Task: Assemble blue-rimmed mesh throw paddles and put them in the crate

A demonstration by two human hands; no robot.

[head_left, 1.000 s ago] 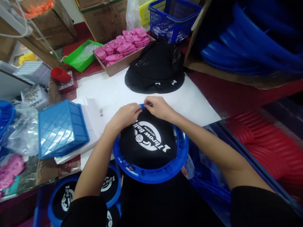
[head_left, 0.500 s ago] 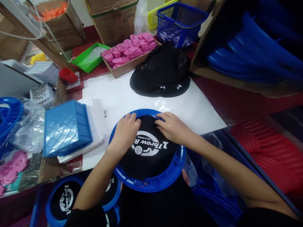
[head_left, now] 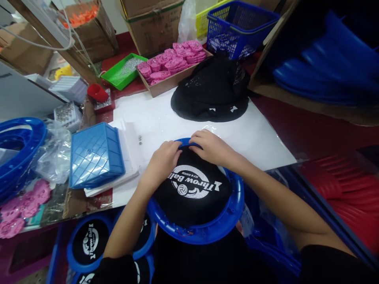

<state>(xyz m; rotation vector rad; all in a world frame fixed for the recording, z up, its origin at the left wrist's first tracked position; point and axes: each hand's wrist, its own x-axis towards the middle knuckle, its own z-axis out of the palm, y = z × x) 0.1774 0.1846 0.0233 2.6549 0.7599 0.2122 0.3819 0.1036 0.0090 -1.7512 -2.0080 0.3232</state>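
A blue plastic ring (head_left: 207, 232) rests in front of my body at the table's near edge. Across it lies a round black fabric piece (head_left: 180, 211) printed in white with "Throw Ball". My left hand (head_left: 164, 159) pinches the fabric's far edge, just left of the top of the ring. Close beside it on the right, my right hand (head_left: 211, 148) has its fingers curled over the same edge, thumb toward me. A gap shows between fabric and ring at the right. Small wires (head_left: 184, 231) sit in the ring's near channel.
A pile of black fabric pieces (head_left: 210, 94) lies on the white sheet (head_left: 145, 106). Left are a blue plastic bin (head_left: 96, 156) and two small metal bits (head_left: 140, 140). Behind stand a box of pink parts (head_left: 174, 61), a green tray (head_left: 122, 75) and a blue basket (head_left: 241, 29). Finished-looking discs (head_left: 90, 242) lie below.
My hands have come closer together at the ring's far rim and now grip the fabric's edge. The fabric has pulled away from the ring's right side. The whole view has shifted slightly.
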